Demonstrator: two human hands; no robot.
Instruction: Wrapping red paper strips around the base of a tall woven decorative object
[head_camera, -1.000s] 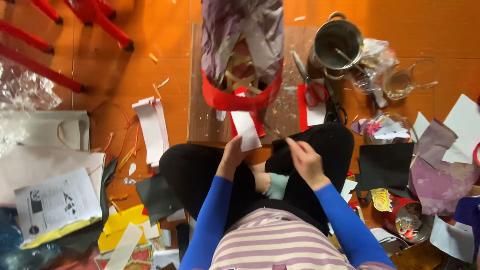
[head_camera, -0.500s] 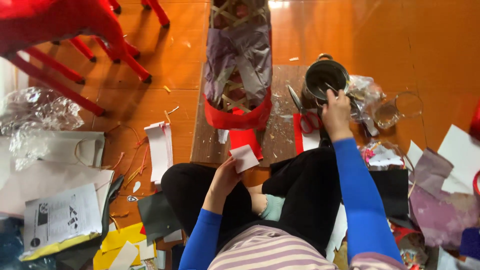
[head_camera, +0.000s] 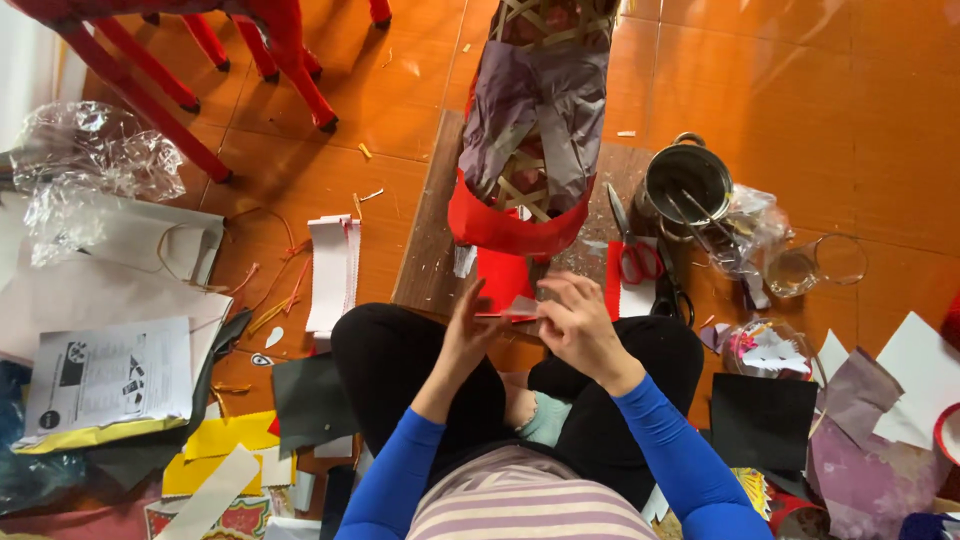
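I sit cross-legged on the floor. My left hand (head_camera: 468, 335) and my right hand (head_camera: 578, 325) meet over my knees and pinch a small white and red paper piece (head_camera: 520, 306) between their fingertips. Just beyond it lies a red paper sheet (head_camera: 500, 278) on a wooden board (head_camera: 425, 255). A tall woven frame (head_camera: 535, 110), partly covered in purple paper with a red band at its foot, stands on the board in front of my hands.
Right of the board are a metal pot (head_camera: 686, 178), red-handled scissors (head_camera: 636, 258), black scissors (head_camera: 672, 288) and a glass (head_camera: 815, 265). White paper strips (head_camera: 333, 268) lie at left. Red stool legs (head_camera: 200, 55), crumpled plastic (head_camera: 90, 150), a printed sheet (head_camera: 110, 375) and black paper (head_camera: 765, 420) surround me.
My right hand has come back from the metal pot to the paper piece held by my left hand. The view has tilted a little.
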